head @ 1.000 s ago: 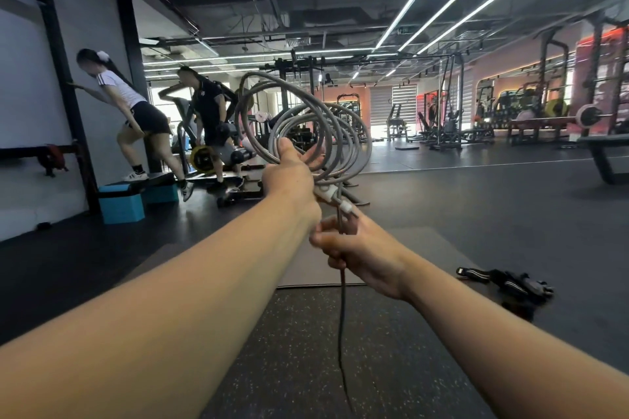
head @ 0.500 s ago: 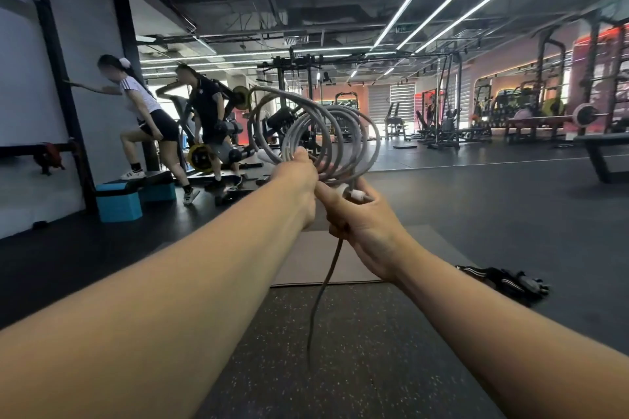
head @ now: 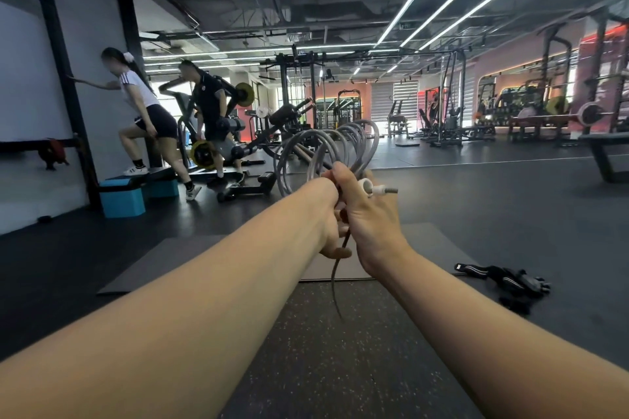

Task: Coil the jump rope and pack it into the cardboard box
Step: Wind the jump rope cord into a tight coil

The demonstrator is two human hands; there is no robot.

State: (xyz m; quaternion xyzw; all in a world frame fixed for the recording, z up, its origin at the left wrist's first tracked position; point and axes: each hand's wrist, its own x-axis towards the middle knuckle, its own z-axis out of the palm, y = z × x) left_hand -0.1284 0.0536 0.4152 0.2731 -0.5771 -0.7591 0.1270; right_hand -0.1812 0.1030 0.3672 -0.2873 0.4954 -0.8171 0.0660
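Gym floor (head: 340,367) stretches beneath two outstretched arms. Left hand (head: 321,211) and right hand (head: 369,214) both grip a coiled jump rope (head: 326,146), loops rising toward 12 o'clock.

No readable text, label, brand name, number or sign appears anywhere in this gym view. The nearest thing to a mark is a set of white stripes on the shoulder of a white T-shirt (head: 136,87) worn by a person stepping onto a blue platform at left, and it carries no legible wording. A small pale emblem on the chest of a second person's dark shirt (head: 209,95) is too blurred to make out. The weight plates and machines behind them show no lettering that can be read.
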